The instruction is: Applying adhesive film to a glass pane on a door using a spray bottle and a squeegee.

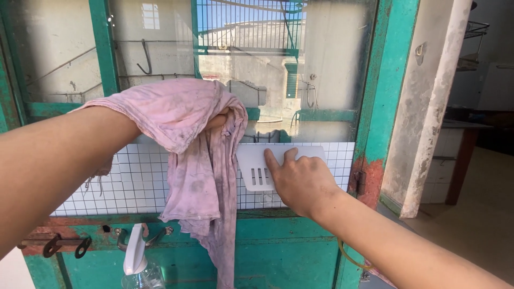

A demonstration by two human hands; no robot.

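Left hand (pixel 217 120) wrapped in pink cloth (pixel 184 144); right hand (pixel 300 182) flat on white tray (pixel 254 160).

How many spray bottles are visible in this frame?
1: a clear plastic spray bottle with a white trigger head at the bottom edge, below the dirty pink cloth held in the left hand. Others may sit out of frame.

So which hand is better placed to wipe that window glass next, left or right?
Probably the left hand: it holds the pink cloth bunched up against the glass pane. The right hand is lower, pressed flat on the white slotted tray against the tiled strip, with no cloth.
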